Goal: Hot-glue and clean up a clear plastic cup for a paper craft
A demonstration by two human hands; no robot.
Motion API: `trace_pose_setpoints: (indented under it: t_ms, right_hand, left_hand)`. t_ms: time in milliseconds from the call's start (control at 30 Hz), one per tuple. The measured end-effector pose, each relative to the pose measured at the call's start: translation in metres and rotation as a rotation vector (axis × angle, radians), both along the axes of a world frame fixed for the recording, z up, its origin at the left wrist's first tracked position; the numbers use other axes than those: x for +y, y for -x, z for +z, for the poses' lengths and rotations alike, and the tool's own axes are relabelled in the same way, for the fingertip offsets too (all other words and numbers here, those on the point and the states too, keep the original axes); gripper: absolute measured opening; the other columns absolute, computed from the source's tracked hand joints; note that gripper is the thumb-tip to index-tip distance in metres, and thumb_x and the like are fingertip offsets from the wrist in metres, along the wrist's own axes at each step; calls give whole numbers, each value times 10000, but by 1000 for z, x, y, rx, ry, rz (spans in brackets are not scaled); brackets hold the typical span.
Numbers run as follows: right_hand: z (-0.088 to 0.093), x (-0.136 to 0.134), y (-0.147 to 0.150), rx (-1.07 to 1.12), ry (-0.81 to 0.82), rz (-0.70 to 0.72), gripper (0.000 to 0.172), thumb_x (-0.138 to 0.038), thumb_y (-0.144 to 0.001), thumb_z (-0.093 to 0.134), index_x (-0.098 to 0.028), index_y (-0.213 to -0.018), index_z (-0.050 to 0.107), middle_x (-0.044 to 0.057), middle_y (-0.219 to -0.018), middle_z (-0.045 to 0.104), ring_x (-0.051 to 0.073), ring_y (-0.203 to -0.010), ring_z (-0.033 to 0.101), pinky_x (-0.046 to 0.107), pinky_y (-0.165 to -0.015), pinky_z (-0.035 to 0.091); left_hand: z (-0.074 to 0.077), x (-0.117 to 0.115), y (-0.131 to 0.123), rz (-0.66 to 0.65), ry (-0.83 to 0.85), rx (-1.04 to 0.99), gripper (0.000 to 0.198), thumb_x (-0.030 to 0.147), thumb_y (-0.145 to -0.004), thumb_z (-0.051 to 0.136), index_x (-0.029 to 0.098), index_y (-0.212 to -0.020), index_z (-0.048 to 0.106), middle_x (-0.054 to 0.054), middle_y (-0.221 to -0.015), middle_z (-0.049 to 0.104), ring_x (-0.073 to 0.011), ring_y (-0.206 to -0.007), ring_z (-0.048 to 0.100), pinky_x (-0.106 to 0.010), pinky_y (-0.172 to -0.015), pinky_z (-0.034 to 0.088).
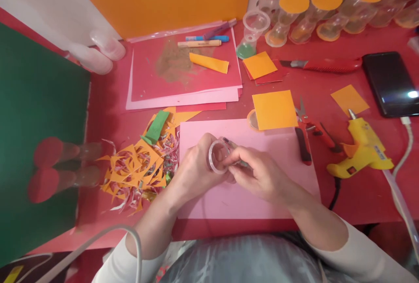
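Observation:
My left hand [194, 170] is closed around a small clear plastic cup [217, 156], whose round rim faces up toward me. My right hand [258, 171] is pinched on a thin pen-like tool [231, 144] whose tip rests at the cup's rim. Both hands hover over a pink paper sheet [278, 160] lying on the red table.
Orange paper scraps [137, 167] lie left of the sheet. An orange square [274, 109], red scissors [307, 132], a yellow glue gun [362, 147], a phone [391, 82], a red utility knife [324, 64] and rows of plastic cups [324, 8] sit right and behind. Stacked pink sheets with markers [199, 43] lie beyond.

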State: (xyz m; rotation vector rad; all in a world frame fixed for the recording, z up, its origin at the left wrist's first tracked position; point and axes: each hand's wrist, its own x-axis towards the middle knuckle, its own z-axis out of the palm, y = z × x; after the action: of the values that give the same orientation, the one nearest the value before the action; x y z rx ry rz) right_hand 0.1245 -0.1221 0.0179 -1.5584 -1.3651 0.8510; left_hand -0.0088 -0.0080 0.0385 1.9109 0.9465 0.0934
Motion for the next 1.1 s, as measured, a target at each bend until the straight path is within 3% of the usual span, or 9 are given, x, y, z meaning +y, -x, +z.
trace_pose_setpoints:
  t_ms: [367, 667, 867, 1000, 1100]
  right_hand:
    - [-5, 1, 9, -161, -79, -121, 179, -102, -785, 493, -254, -840, 571, 11, -736, 737, 154, -585, 710, 243, -564, 566]
    - [-4, -1, 7, -18, -51, -69, 150, -117, -846, 485, -234, -868, 576, -4, -668, 708, 143, -528, 705, 219, -533, 565]
    - [4, -3, 2, 142, 15, 48, 148, -174, -933, 472, -200, -1011, 595, 25, -783, 740, 142, -639, 733, 184, -525, 557]
    - [3, -4, 3, 35, -10, 0, 100, -210, -926, 543, -231, -995, 613, -19, -738, 741, 117, -579, 709, 156, -533, 546]
    - [0, -7, 7, 72, 25, -29, 114, -203, -935, 541, -257, -962, 637, -38, -742, 739, 93, -547, 700, 128, -532, 541]
  left_hand:
    - [1, -3, -1, 8, 68, -33, 275, 187, -644, 656, 237, -817, 448, 73, -654, 627, -102, -537, 593, -185, -473, 400]
    - [1, 0, 3, 6, 186, -76, 335, 211, -617, 705, 232, -821, 441, 95, -641, 582, -82, -516, 528, -183, -464, 383]
    - [0, 1, 4, 2, 111, -73, 338, 253, -641, 722, 235, -834, 445, 76, -684, 619, -101, -552, 579, -196, -506, 413]
    - [5, -1, 3, 1, 130, -10, 290, 274, -662, 707, 239, -830, 473, 62, -677, 643, -129, -608, 652, -198, -550, 450]
    - [8, -1, 2, 0, 171, -12, 268, 235, -634, 707, 241, -811, 506, 60, -667, 656, -151, -648, 688, -201, -575, 470]
